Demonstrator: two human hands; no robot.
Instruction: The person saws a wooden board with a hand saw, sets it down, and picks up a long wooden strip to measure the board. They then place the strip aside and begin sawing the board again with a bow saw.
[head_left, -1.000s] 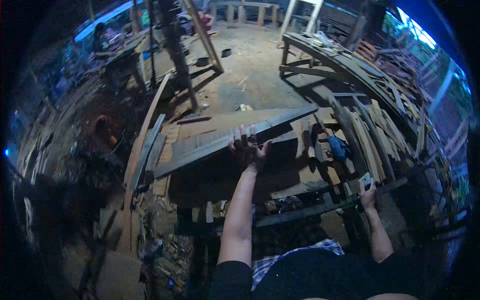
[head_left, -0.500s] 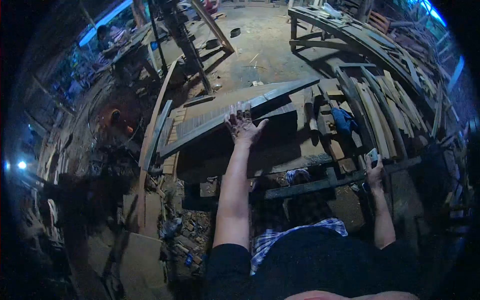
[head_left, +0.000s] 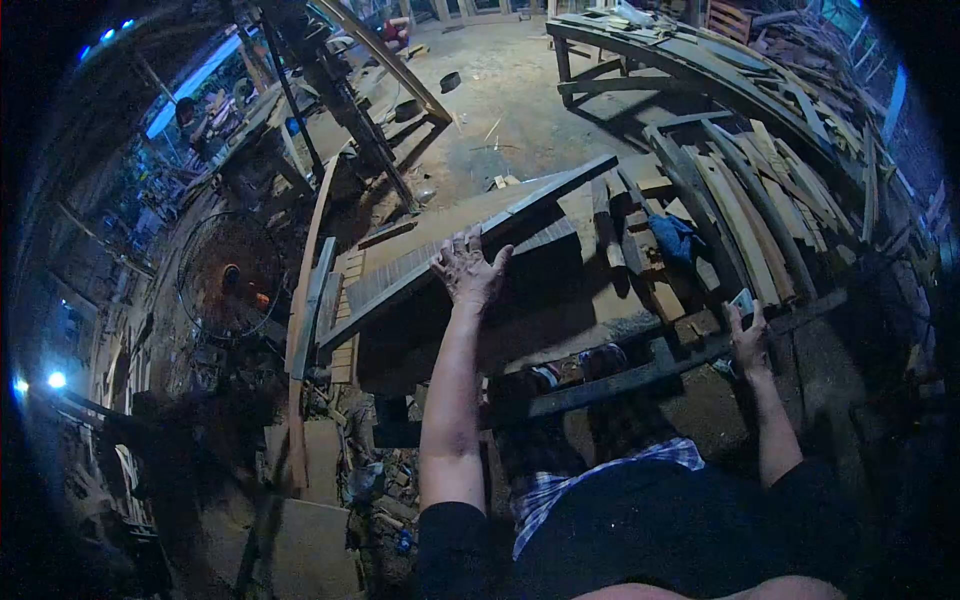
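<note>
My left hand (head_left: pixel 469 270) lies with spread fingers on a long wooden beam (head_left: pixel 540 198) that runs diagonally over the bench. Beneath the beam is a slatted wooden panel (head_left: pixel 395 278), partly hidden by it and by shadow. At the right, my right hand (head_left: pixel 750 340) is closed on a small pale flat object (head_left: pixel 741 301), too small to name surely. A blue cloth (head_left: pixel 676 238) rests on wood blocks between my two hands.
Long wood strips (head_left: pixel 745 225) are stacked at the right. Behind them stands a table (head_left: pixel 640 45) loaded with boards. A round fan (head_left: pixel 232 275) is at the left, near a slanted post (head_left: pixel 310 330). Scrap wood litters the floor below the bench.
The view has shifted, so the bench and beam sit slightly further left. My left hand remains on the beam, and my right hand keeps its hold. More of the fan shows.
</note>
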